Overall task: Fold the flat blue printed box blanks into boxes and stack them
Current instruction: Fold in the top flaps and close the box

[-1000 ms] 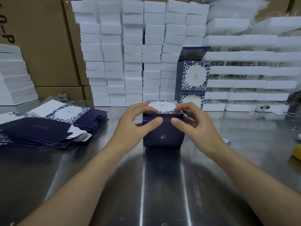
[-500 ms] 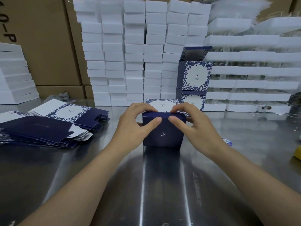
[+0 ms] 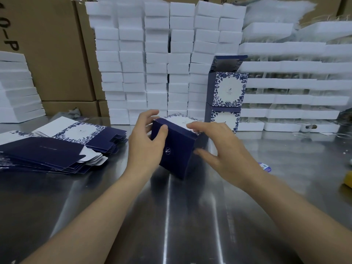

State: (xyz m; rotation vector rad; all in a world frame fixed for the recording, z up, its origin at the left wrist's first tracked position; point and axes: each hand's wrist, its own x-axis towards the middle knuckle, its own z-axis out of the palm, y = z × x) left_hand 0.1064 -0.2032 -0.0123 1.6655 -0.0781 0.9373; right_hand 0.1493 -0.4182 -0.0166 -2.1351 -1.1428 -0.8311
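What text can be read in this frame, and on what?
"0-P", turned sideways and cut off at the frame edge: brown carton, left.
Small print under the emblem on the stacked boxes: too small to read.
Emblem on the folded box: no readable words.
Thin print line on the top flat blank: blurred.
Blue sticker: blurred.

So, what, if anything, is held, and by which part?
The folded blue box: left hand grips its upper left corner, right hand holds its right side.
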